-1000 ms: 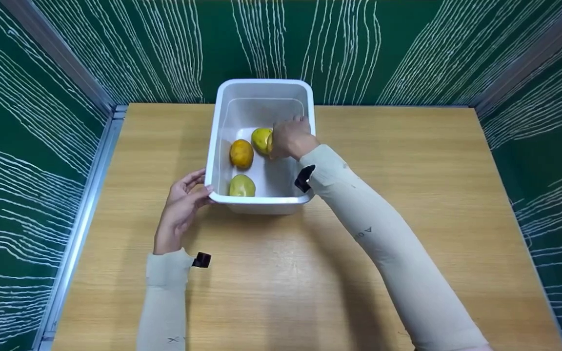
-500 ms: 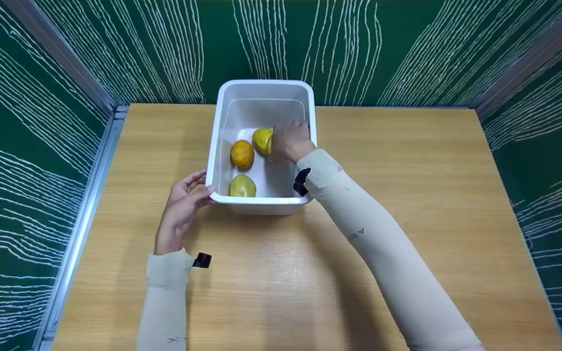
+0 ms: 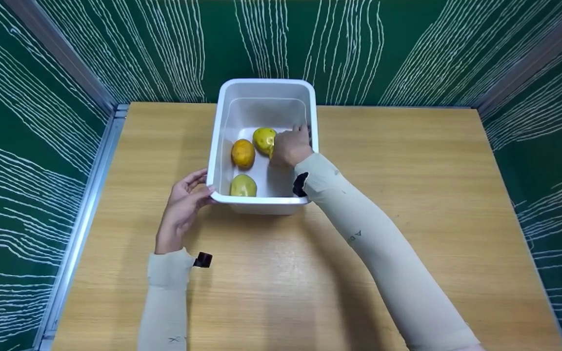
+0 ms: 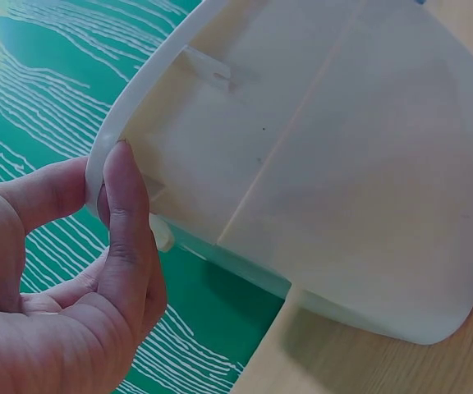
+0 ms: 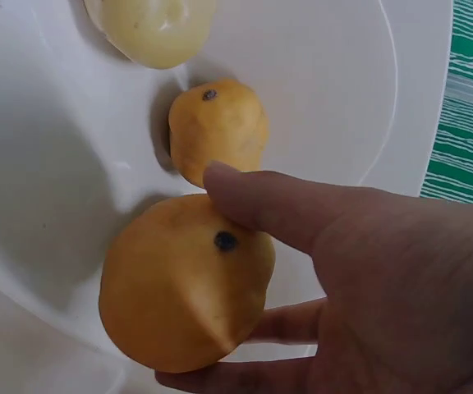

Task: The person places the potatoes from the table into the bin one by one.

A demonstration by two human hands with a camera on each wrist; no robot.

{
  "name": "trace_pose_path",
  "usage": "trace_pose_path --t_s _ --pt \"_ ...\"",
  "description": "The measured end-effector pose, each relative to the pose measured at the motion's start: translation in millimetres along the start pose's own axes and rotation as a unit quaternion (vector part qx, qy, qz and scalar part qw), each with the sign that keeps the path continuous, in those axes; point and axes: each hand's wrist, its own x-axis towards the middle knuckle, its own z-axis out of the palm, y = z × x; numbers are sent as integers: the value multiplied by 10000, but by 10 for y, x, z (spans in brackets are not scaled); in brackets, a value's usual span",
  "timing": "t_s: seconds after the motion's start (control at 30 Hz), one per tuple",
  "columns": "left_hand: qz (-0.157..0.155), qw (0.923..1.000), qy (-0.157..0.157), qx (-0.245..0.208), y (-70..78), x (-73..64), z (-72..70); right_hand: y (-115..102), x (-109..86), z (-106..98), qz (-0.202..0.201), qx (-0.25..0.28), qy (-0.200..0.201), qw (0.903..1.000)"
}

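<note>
A white plastic bin (image 3: pixel 261 200) stands near the back of the table with several mangoes inside. My left hand (image 3: pixel 182 207) pinches the rim at the bin's front left corner; the left wrist view shows thumb and fingers on either side of the rim (image 4: pixel 113 131). Inside the bin my right hand (image 3: pixel 291 145) holds a yellow mango (image 3: pixel 263 139), which looks orange-yellow with a dark stem spot in the right wrist view (image 5: pixel 179 287). Beside it lies an orange mango (image 3: pixel 243 154). A pale green mango (image 3: pixel 243 186) rests by the front wall.
The wooden table (image 3: pixel 251 273) extends around the bin. Green walls (image 3: pixel 408 53) with white wavy lines enclose it at the back and both sides. A metal rail (image 3: pixel 81 214) runs along the left edge.
My right hand has shifted slightly toward me, its wrist lower in the head view. The left hand and the bin stay nearly in place, and the mangoes look almost unmoved.
</note>
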Motion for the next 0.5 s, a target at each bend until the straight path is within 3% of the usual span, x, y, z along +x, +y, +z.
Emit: trace_pose_path --t_s 0.5 --pt "100 9999 55 -86 -13 2 3 -17 -26 -5 -8 4 -197 9998"
